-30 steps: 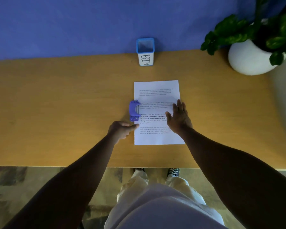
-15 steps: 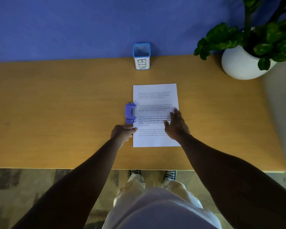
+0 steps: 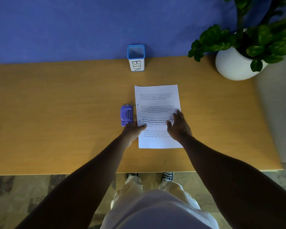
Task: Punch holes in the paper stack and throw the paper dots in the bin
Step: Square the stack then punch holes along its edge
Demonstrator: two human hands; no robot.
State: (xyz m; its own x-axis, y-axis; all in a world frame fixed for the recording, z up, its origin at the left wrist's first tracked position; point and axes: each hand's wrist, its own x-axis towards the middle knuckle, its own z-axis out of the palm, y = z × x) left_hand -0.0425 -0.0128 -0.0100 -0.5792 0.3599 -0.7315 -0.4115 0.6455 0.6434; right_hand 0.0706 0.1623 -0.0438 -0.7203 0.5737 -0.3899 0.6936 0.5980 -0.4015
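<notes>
A: Progress check. We see the paper stack [image 3: 157,103] flat on the bench [image 3: 56,113], with two dark dots near its left edge. We read those as punched holes, so the punching looks done.

B: Agreed. The hole punch [image 3: 126,115] sits just left of the stack, apart from the paper edge, no sheet in its slot. What we judge is left: pick up the punch, carry it to the bin [image 3: 136,57] and empty the dots. No loose dots visible on the bench, so they're probably inside the punch.

A: Bin is beyond the stack's far edge, well apart, against the blue wall, open top up.

B: Orientation. The stack's long axis runs from us toward the bin, slightly tilted, top of text on the bin side. The punch's long axis runs parallel to the stack's left edge.

A: Hands. Left hand [image 3: 133,131] is at the stack's near left edge, thumb over the paper, fingers loosely curled close to the punch's near end. We can't tell if they grip anything or touch the punch.

B: Right hand [image 3: 178,128] lies spread and released on the stack's right half, palm down, grasping nothing. Potted plant [image 3: 238,63] is far right of the stack, out of the way.
</notes>
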